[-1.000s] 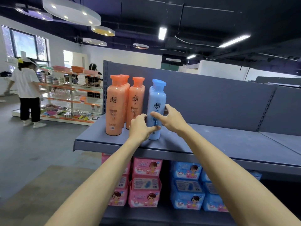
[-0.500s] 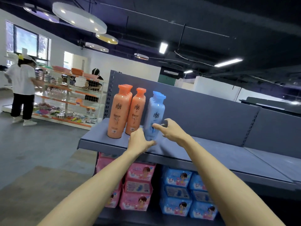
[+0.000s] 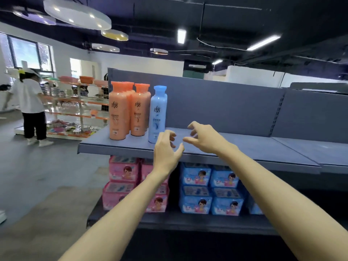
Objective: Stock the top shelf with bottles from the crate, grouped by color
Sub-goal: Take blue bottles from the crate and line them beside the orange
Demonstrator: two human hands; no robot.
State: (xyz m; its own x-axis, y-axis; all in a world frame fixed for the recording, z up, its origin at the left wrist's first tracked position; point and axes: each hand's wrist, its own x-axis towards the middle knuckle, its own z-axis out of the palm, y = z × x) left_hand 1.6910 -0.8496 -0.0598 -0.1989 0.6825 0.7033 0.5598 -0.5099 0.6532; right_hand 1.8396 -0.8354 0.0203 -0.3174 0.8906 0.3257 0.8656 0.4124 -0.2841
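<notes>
Both my hands hover empty over the front of the top shelf (image 3: 244, 147), fingers spread and curled, holding nothing. My left hand (image 3: 166, 149) sits just right of the blue bottle (image 3: 157, 114) without clearly touching it; my right hand (image 3: 205, 138) is a little further right. The blue bottle stands upright beside the orange bottles (image 3: 130, 110) grouped at the shelf's left end. Pink packs (image 3: 123, 170) and blue packs (image 3: 195, 174) fill the shelf below.
</notes>
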